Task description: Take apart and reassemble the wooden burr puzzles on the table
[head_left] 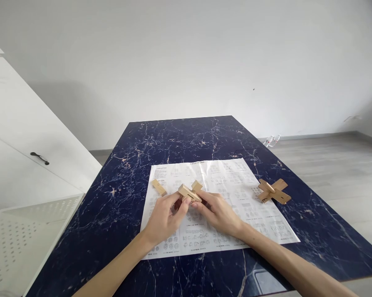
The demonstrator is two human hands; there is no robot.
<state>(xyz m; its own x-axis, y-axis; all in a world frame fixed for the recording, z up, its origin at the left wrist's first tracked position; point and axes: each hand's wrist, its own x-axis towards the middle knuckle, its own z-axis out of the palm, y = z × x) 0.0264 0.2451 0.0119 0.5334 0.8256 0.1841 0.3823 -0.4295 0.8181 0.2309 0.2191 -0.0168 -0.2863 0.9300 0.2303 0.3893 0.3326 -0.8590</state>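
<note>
Pieces (190, 194): wooden, over printed sheet (235, 194). Left hand (164, 215): pinching them from seven o'clock. Right hand (219, 209): pinching from four o'clock, seemingly for steadiness. Sheet: face-up on desk (179, 142), presumably for viewing. Block (159, 187): nine o'clock. Cross (274, 192): three o'clock, sheet's edge.

I can read no word or number here. My printed sheet (215, 181) carries a heading along its far edge, a text block in its far left corner and captions among small drawings, all too tiny. Dark marks on the wooden block (188, 193) I hold and the wooden cross (278, 194) are illegible too.
</note>
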